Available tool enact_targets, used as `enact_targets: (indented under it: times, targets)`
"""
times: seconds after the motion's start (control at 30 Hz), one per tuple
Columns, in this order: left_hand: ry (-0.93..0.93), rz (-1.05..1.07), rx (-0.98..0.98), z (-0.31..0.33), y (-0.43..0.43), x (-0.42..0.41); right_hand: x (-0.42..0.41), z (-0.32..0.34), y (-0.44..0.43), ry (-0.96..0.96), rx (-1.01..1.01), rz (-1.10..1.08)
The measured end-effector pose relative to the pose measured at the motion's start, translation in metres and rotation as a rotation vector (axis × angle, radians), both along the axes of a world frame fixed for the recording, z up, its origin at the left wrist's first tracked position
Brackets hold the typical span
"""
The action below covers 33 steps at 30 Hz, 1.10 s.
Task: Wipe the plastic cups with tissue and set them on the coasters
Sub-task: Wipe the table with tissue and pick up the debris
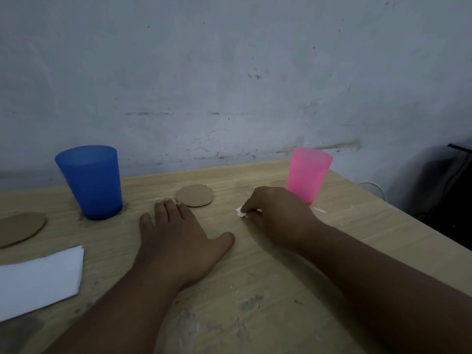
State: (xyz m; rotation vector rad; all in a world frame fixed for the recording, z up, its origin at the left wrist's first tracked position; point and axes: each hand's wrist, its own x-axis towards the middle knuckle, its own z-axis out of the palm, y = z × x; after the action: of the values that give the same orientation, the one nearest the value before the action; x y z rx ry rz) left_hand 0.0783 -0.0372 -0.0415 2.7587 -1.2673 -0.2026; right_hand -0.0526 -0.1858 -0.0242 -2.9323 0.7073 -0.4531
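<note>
left hand: flat on light wood counter, fingers spread wide, empty
right hand: fingers pinched on small crumpled white tissue scrap, at counter surface
pink plastic cup: upright, far right corner, just behind right hand
blue plastic cup: upright, far left
round brown cardboard coaster: far middle, bare, by left fingertips
second brown coaster: left edge, bare
folded white tissue stack: near left edge

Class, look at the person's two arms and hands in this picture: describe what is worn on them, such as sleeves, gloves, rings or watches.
Nothing is worn. The left hand and right hand are bare, with no gloves, rings or watches visible. Both forearms are uncovered down to the picture's edge; no sleeve shows. Fingernails look short and unpainted.
</note>
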Motion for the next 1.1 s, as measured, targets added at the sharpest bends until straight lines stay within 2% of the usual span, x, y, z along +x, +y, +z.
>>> enact_targets:
  times: [0.17, 0.27, 0.33, 0.43, 0.57, 0.7, 0.77, 0.87, 1.0, 1.1]
  targets:
    - [0.009, -0.001, -0.004, -0.001, 0.001, 0.002, -0.024, 0.003, -0.004, -0.043, 0.013, 0.249]
    - [0.005, -0.004, -0.011, -0.001, 0.000, 0.002, -0.032, 0.010, -0.006, 0.021, -0.027, 0.293]
    - [-0.003, -0.002, -0.016, -0.002, 0.000, 0.003, -0.037, 0.015, -0.005, 0.041, 0.019, 0.288]
    - [-0.012, 0.000, -0.031, -0.002, 0.001, 0.001, -0.055, 0.021, 0.000, -0.036, 0.216, 0.090]
    - [-0.056, -0.004, -0.082, 0.001, 0.004, -0.004, -0.098, 0.019, 0.009, -0.270, 0.592, -0.184]
    - [-0.273, -0.120, -0.165, 0.010, 0.012, -0.034, -0.150, 0.017, 0.027, -0.428, 0.804, -0.353]
    - [-0.327, -0.265, -0.209, 0.019, 0.011, -0.067, -0.181, 0.016, 0.035, -0.511, 0.849, -0.434]
    - [-0.276, -0.467, -0.219, 0.028, 0.006, -0.130, -0.230, 0.015, 0.049, -0.593, 0.868, -0.505]
    - [-0.038, -0.659, -0.257, 0.027, 0.000, -0.231, -0.305, 0.015, 0.079, -0.668, 0.749, -0.651]
    - [0.046, -0.779, -0.306, 0.021, -0.001, -0.287, -0.337, 0.014, 0.102, -0.745, 0.695, -0.690]
